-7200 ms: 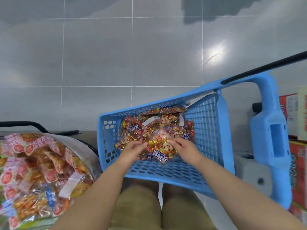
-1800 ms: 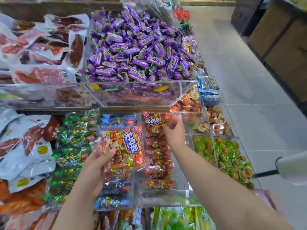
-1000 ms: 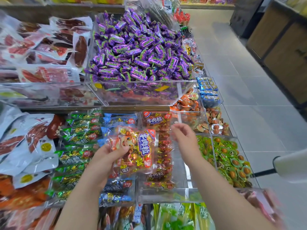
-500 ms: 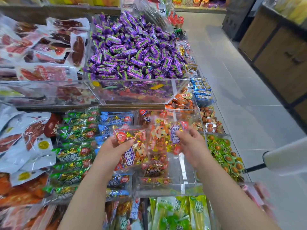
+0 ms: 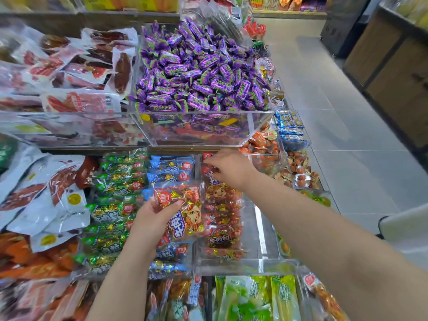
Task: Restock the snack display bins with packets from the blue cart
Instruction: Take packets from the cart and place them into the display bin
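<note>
Shop display shelves fill the view, with a grey tiled floor (image 5: 347, 135) at right. Left hand (image 5: 152, 218) is raised over the near middle shelf, thumb on top and fingers beneath. It grips one red packet (image 5: 185, 214), which lies over the border between the blue packets (image 5: 171, 170) and the clear bin (image 5: 261, 230). Right hand (image 5: 231, 167) reaches, arm outstretched, to the far end of that bin, fingers curled round the top of a second packet (image 5: 209, 172) among the bin's red stock. Count: two hands, one packet in each, and three side-by-side rows of green packets (image 5: 113, 200), blue and red. Purple sweets (image 5: 199, 66) heap in one bin beyond. Half a second earlier the right hand held its packet nearer, just beside the left hand; the left grip is unchanged.
</note>
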